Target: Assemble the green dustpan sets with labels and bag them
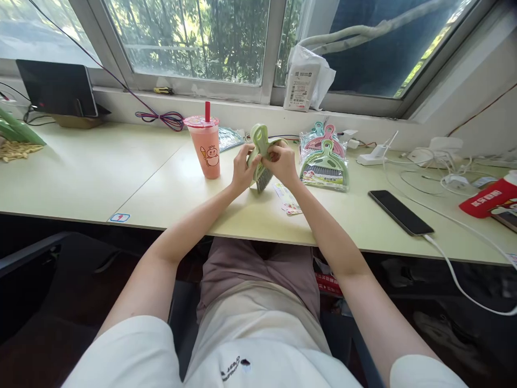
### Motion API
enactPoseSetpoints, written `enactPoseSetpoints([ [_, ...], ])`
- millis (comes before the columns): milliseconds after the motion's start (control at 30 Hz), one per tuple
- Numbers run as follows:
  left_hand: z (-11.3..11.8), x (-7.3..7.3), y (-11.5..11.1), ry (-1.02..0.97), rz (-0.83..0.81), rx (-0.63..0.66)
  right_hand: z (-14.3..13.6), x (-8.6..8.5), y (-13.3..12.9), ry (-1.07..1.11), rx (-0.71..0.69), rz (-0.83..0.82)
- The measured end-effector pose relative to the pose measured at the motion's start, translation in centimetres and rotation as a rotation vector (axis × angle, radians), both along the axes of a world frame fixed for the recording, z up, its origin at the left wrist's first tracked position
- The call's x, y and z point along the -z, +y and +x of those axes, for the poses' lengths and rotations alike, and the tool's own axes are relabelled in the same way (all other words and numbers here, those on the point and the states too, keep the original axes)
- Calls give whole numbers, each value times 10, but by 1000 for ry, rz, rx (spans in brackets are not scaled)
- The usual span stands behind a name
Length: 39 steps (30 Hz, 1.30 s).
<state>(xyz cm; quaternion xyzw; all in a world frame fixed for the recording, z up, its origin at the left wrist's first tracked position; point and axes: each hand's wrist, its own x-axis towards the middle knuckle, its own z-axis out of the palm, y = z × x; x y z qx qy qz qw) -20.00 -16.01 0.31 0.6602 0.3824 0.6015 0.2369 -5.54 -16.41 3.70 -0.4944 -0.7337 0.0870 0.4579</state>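
Observation:
Between my two hands, just above the table, is a green mini dustpan and brush set with grey bristles pointing down. My left hand is closed on its left side. The fingers of my right hand pinch its right side near the handle. Beneath my right wrist lie printed cards, partly covered by the forearm. To the right of my hands, a green set in clear wrapping lies in front of a pink one and a teal one.
A pink drink cup with a red straw stands left of my hands. A phone on a white cable lies at right, near a red cup. A tablet stands at far left. White cables tangle at the back right.

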Motion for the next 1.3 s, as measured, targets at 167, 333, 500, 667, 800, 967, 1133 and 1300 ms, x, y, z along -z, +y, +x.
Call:
enactPoseSetpoints([
  [167, -10, -3, 28, -148, 21, -144, 39, -16, -3, 338, -167, -114],
  [333, -42, -1, 58, -93, -79, -234, 84, -51, -20, 354, -198, -153],
  [500, -44, 8, 59, 365, -379, -148, 96, -75, -37, -317, -67, -357],
  [667, -43, 11, 53, 652, -447, -243, 58, -55, -44, -813, 101, -528],
  [800, -48, 12, 54, 615, -385, -290, 40, -34, -44, -962, 185, -604],
  [967, -50, 16, 56, 606, -369, -264, 40, -26, -46, -955, 230, -587],
  [1133, -49, 18, 55, 758, -355, -251, 43, -17, -43, -987, 238, -586],
  [1300, -46, 17, 51, 638, -397, -239, 46, -18, -31, -1000, 243, -557],
])
